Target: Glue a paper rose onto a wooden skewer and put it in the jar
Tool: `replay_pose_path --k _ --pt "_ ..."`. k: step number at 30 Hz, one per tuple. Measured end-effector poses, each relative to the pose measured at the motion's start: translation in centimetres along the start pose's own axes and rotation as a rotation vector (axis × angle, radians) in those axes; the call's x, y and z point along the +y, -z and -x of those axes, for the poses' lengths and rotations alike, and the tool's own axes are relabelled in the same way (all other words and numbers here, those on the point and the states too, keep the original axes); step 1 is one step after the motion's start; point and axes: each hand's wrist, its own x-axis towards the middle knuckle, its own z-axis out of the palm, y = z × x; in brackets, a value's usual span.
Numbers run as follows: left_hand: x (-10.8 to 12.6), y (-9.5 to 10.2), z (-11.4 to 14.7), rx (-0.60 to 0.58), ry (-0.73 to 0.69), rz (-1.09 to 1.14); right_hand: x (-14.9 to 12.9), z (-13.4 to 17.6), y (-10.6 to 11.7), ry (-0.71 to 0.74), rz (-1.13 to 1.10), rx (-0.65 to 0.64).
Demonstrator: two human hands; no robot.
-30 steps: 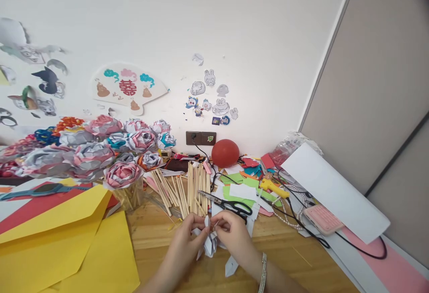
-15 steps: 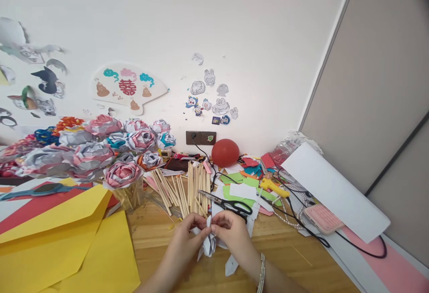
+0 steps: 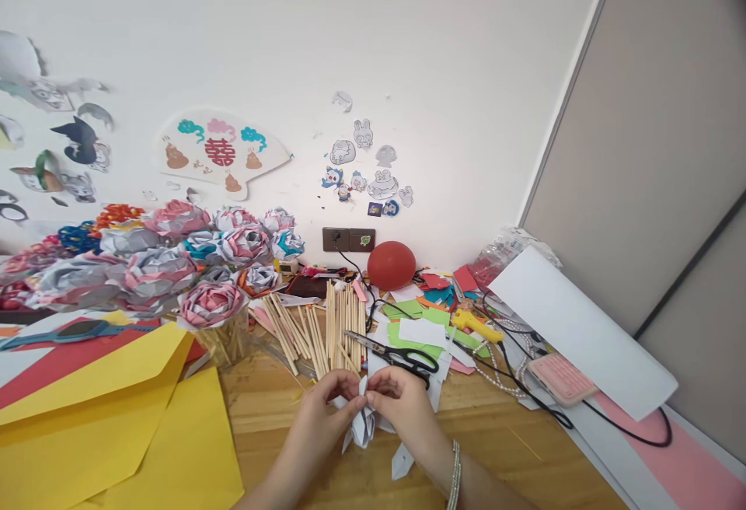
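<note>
Between my two hands is a folded white paper piece [image 3: 364,426], held over the near middle of the wooden table. My left hand [image 3: 332,401] pinches it from the left with thumb and fingers. From the right, my right hand [image 3: 399,399] grips the same paper, thumb tip close to the other thumb. The fingers cover part of the paper's upper end. Just beyond the hands lie black-handled scissors [image 3: 402,356]. A small white folded strip [image 3: 402,462] rests on the table beneath my right wrist, which wears a beaded bracelet.
Wooden sticks [image 3: 343,331] lie behind the hands. Paper flowers [image 3: 213,304] stand at left, above yellow paper sheets [image 3: 175,448]. A yellow glue gun [image 3: 476,326], paper scraps [image 3: 420,331], a red balloon [image 3: 392,264] and a pink calculator-like object [image 3: 562,379] are at right.
Both hands keep their pinch on the white paper almost unmoved. The whole view has shifted very slightly.
</note>
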Motion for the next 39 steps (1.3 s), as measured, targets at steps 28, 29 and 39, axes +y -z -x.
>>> replay_pose_path --k 28,29,39 --pt "1.1 1.1 0.5 -0.107 -0.212 -0.328 -2.5 0.7 1.0 0.323 0.469 -0.159" --pt "1.0 1.1 0.6 -0.097 -0.222 -0.339 -2.5 0.7 1.0 0.345 0.52 -0.155" --pt "-0.6 0.4 -0.1 -0.213 0.088 -0.004 -1.5 -0.1 1.1 0.161 0.508 -0.132"
